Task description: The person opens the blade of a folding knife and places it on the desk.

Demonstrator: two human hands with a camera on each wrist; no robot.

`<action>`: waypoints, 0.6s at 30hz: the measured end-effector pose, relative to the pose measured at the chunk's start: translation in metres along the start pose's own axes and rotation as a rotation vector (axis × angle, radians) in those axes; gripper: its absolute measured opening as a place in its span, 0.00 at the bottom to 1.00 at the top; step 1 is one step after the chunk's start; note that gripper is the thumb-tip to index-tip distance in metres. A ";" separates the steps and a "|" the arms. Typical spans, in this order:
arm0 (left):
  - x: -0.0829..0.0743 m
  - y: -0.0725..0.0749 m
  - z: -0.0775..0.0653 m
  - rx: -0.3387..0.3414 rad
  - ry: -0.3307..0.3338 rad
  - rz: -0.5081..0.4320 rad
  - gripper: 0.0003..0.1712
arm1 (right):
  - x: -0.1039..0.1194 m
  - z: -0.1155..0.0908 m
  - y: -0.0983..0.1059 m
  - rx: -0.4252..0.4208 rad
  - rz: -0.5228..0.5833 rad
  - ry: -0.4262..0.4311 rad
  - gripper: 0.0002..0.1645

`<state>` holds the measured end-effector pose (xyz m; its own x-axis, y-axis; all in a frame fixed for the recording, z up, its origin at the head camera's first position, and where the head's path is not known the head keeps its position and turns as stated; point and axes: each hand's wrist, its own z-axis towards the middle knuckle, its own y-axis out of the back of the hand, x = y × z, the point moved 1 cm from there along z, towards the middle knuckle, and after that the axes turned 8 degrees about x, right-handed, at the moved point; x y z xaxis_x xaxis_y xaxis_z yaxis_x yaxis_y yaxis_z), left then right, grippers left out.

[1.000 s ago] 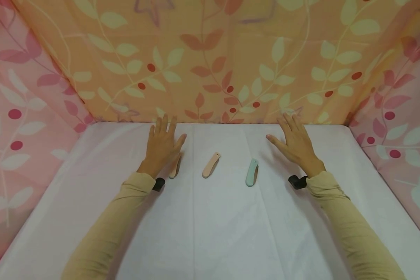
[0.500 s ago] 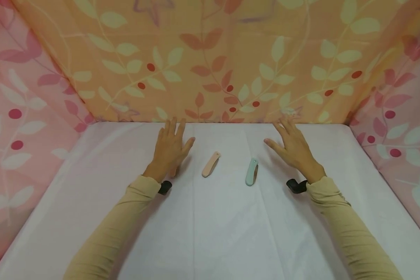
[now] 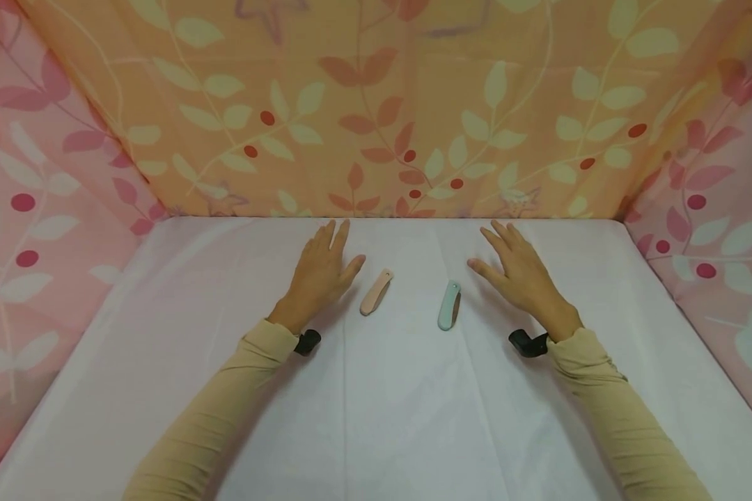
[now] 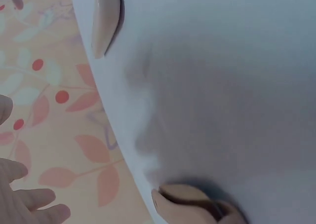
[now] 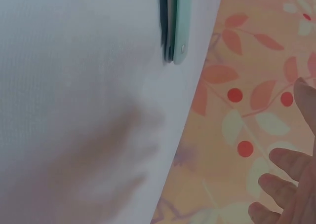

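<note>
My left hand (image 3: 318, 275), its fingers spread, hovers over the white cloth. Beneath it, hidden in the head view, a beige folding knife (image 4: 182, 211) appears at the bottom of the left wrist view. Just right of the left thumb lies a second beige one, a slim folded knife (image 3: 376, 292) with a hole at its far end. Further right is a mint-green folding knife (image 3: 449, 305), whose long slot shows in the right wrist view. Palm down, my right hand (image 3: 523, 278) hovers beyond and right of the mint knife, holding nothing.
White cloth (image 3: 407, 417) covers the table. An orange leaf-patterned curtain (image 3: 376, 104) stands along the back edge, with pink patterned curtains (image 3: 31, 229) at both sides. Black wrist cameras (image 3: 529, 344) hang below the sleeve cuffs.
My left hand has moved right and a little nearer, covering the leftmost beige knife that showed beside it. My right hand has drifted slightly left and nearer. The knives stay where they lay.
</note>
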<state>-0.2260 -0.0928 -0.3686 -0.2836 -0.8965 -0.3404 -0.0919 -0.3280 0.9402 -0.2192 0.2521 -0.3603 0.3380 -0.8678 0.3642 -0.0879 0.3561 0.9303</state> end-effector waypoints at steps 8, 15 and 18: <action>-0.013 -0.007 -0.003 0.023 -0.036 -0.045 0.43 | 0.004 -0.008 -0.002 0.012 0.039 0.009 0.45; -0.026 -0.012 -0.007 0.036 -0.071 -0.054 0.42 | 0.007 -0.013 -0.010 0.045 0.066 0.005 0.46; -0.032 -0.014 -0.009 0.044 -0.069 -0.075 0.41 | 0.008 -0.014 -0.013 0.055 0.065 0.006 0.46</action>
<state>-0.2071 -0.0621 -0.3711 -0.3397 -0.8465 -0.4100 -0.1572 -0.3786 0.9121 -0.2021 0.2452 -0.3697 0.3352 -0.8413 0.4241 -0.1612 0.3923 0.9056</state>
